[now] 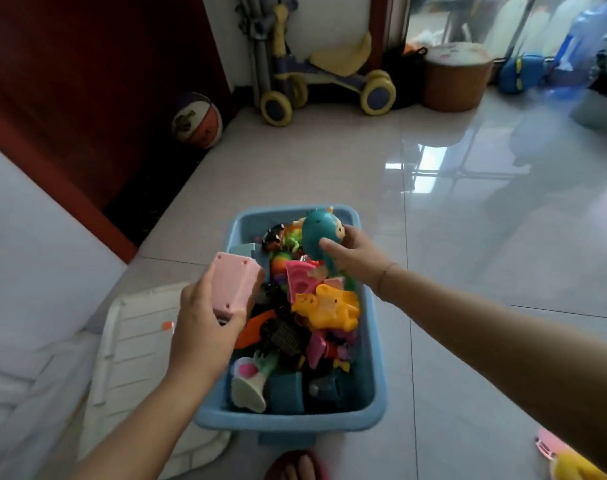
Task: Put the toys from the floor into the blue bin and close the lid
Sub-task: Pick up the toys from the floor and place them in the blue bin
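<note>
The blue bin (373, 362) stands on the floor in front of me, heaped with several colourful toys, a yellow animal toy (329, 308) on top. My left hand (205, 327) grips a pink boxy toy (234, 285) above the bin's left rim. My right hand (355, 254) holds a teal round-headed figure (317, 233) over the far end of the bin. The white lid (139, 348) lies flat on the floor to the left of the bin, partly under it.
A pink and a yellow toy (568, 460) lie on the floor at the bottom right, under my right arm. A ball (197, 120), a ride-on scooter (329, 81) and a brown stool (457, 77) stand along the far wall. My foot (298, 467) is just before the bin.
</note>
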